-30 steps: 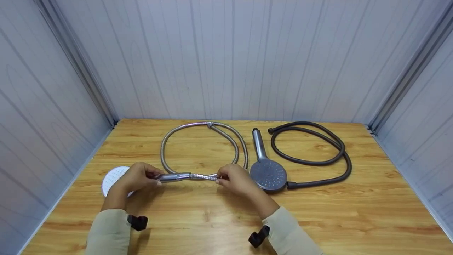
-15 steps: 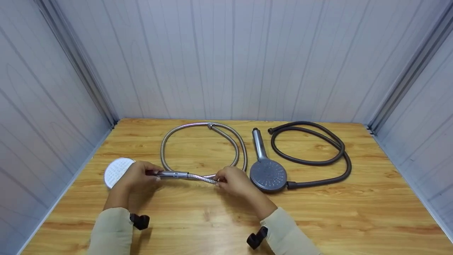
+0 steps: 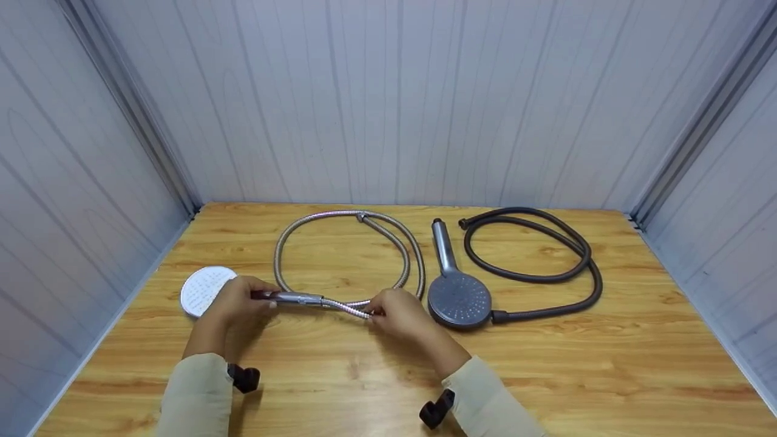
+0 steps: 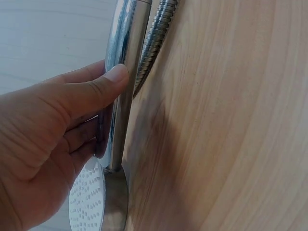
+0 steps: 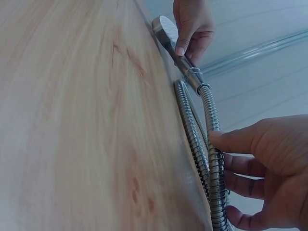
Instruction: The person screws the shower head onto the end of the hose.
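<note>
My left hand (image 3: 238,301) grips the chrome handle of a shower head (image 3: 206,290) whose round white face is turned up at the left. In the left wrist view the thumb presses along the handle (image 4: 126,43), with fingers curled behind it. A silver metal shower hose (image 3: 346,308) runs from the handle's end. My right hand (image 3: 397,312) pinches this hose between thumb and fingers, as the right wrist view shows on the ribbed hose (image 5: 216,178). The rest of the hose lies looped on the table behind the hands.
A grey shower head (image 3: 459,300) lies just right of my right hand, its handle pointing to the back. Beside it a dark hose (image 3: 595,285) is coiled on the wooden table (image 3: 655,364). Pale panel walls (image 3: 413,103) stand at the back and both sides.
The white-faced shower head has moved slightly away from me and right, and its handle sits a little farther back. My right hand has shifted slightly toward me, and the hose between the hands bends more.
</note>
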